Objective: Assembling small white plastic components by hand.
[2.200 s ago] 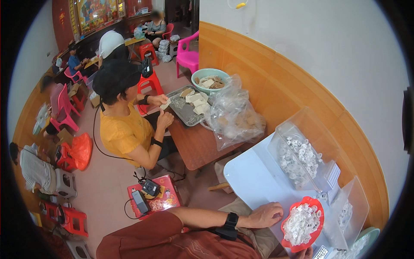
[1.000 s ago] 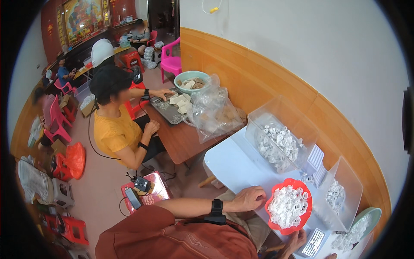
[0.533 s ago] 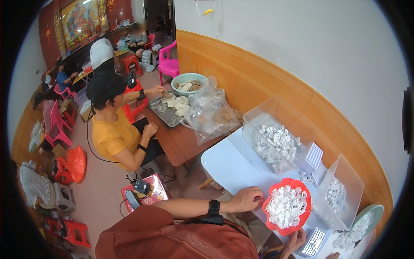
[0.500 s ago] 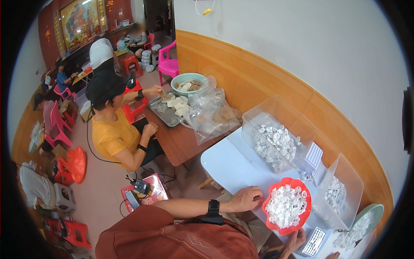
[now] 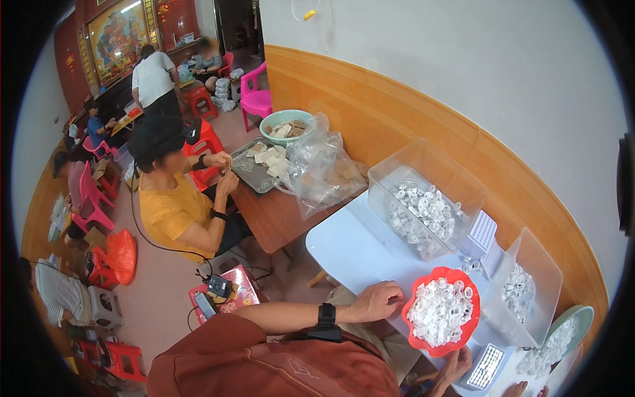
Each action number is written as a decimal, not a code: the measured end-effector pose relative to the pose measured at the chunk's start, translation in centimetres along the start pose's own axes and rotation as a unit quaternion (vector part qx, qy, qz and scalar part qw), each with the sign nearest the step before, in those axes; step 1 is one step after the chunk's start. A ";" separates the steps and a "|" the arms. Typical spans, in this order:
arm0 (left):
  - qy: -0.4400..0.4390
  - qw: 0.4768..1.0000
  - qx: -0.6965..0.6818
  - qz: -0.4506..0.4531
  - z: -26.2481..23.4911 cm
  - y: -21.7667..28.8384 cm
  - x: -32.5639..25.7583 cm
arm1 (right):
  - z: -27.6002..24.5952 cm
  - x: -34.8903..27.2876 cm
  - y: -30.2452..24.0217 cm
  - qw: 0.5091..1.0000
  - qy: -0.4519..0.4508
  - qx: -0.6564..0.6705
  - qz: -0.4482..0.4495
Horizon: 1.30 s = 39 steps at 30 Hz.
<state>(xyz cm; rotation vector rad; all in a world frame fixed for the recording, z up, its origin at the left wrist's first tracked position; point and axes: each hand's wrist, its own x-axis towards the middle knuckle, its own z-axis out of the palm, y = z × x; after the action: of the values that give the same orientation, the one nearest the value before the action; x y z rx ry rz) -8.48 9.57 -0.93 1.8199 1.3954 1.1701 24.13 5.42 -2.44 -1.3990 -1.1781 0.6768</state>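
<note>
The red bowl [image 5: 442,316] stands on my pale desk [image 5: 350,248], near its front edge. It is one scalloped red dish, heaped with small white ring-shaped pieces. My left hand [image 5: 377,301] rests on the desk just beside it, fingers loosely curled and holding nothing. My right hand [image 5: 456,365] is under the bowl's near rim; whether it grips something I cannot tell. Behind the bowl I count two clear plastic boxes [image 5: 423,205] holding the same white pieces.
</note>
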 end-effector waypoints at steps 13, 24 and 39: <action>0.001 1.000 -0.005 0.002 -0.5 0.3 0.1 | -0.1 -0.8 -1.2 0.999 -0.013 0.036 0.020; -0.001 1.000 0.004 -0.008 -0.4 0.5 -0.1 | -1.9 -6.0 -9.0 0.992 -0.097 -0.078 0.011; 0.023 1.000 0.008 0.006 -0.2 0.8 0.3 | -9.3 -11.4 -12.4 0.939 -0.197 -0.083 0.268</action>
<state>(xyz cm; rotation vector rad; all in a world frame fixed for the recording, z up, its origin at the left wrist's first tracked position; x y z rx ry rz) -8.28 9.60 -0.09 1.8249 1.4253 1.2170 25.35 -10.17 8.75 -1.8074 -1.1794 1.3141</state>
